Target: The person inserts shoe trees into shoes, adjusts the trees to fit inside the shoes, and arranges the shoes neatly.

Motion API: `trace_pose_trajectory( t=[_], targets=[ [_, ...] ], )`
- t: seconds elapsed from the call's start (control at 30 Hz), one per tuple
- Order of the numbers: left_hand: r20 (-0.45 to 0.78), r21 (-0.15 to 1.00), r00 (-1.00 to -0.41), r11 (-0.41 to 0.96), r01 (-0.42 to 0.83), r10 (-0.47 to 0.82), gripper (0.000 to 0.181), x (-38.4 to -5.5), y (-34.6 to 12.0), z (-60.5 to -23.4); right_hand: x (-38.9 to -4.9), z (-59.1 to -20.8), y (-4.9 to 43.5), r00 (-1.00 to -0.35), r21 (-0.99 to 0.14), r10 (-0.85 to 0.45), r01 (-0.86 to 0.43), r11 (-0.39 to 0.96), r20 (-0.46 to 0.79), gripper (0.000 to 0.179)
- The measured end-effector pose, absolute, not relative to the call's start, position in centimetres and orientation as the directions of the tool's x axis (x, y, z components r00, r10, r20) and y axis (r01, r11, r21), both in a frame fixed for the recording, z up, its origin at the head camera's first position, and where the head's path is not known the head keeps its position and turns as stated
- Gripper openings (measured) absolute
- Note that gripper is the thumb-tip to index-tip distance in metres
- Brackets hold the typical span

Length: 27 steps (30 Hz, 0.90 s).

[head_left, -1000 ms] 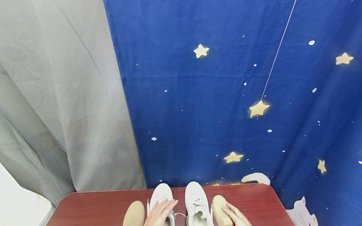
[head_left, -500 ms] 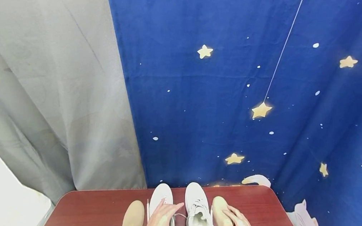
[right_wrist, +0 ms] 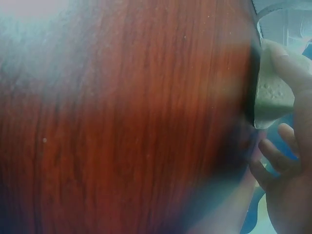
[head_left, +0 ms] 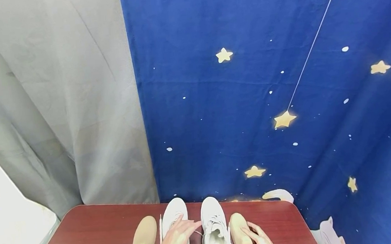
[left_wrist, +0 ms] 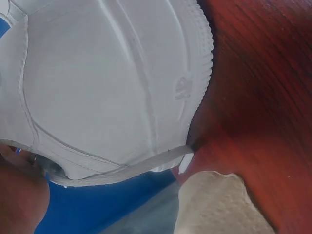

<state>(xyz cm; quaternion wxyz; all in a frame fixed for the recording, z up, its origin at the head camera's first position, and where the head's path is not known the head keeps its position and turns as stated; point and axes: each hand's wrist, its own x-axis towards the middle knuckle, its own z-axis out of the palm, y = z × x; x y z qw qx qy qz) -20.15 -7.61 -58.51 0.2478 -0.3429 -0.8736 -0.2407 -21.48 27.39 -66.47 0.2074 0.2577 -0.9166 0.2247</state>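
Observation:
Two white lace-up shoes stand side by side, toes away from me: the left shoe (head_left: 175, 209) and the right shoe (head_left: 210, 210). My left hand (head_left: 177, 241) lies over the left shoe's opening, its fingers spread toward the right shoe. In the left wrist view the side of the left shoe (left_wrist: 92, 83) fills much of the picture, with part of the hand (left_wrist: 22, 200) at its collar. My right hand (head_left: 260, 241) holds the heel end of a beige shoe insert (head_left: 237, 227) between thumb and forefinger; its other fingers stand off it in the right wrist view.
A second beige shoe insert (head_left: 144, 239) lies left of the left shoe. Everything rests on a reddish-brown wooden table (head_left: 97, 235) with rounded corners. Behind it hang a grey curtain (head_left: 110, 145) and a blue star-print curtain (head_left: 209, 117). A white surface (head_left: 5, 224) stands at the left.
My left hand has shifted slightly right, its fingers reaching closer to the right shoe. The right hand stays at its insert. The head view has drifted a little.

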Motion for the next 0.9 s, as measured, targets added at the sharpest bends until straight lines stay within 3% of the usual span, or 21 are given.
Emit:
trace_pose_trajectory(
  t=[0.37,0.6,0.9],
  targets=[
    [0.579,0.286,-0.657,0.635,0.718,0.482,0.067,-19.9,-7.0,-58.3,-21.1,-65.9,27.0,-0.788,-0.321,-0.368,-0.558,0.765,0.493,0.073],
    [0.536,0.313,-0.678,0.627,0.713,0.503,0.068,-19.5,-6.8,-58.4,-21.0,-66.0,26.9,-0.751,-0.275,-0.402,-0.596,0.755,0.524,0.073],
    [0.437,0.417,-0.712,0.578,0.702,0.549,0.073,-19.2,-5.8,-57.9,-21.0,-65.8,26.9,-0.732,-0.26,-0.42,-0.616,0.744,0.536,0.074]
  ],
)
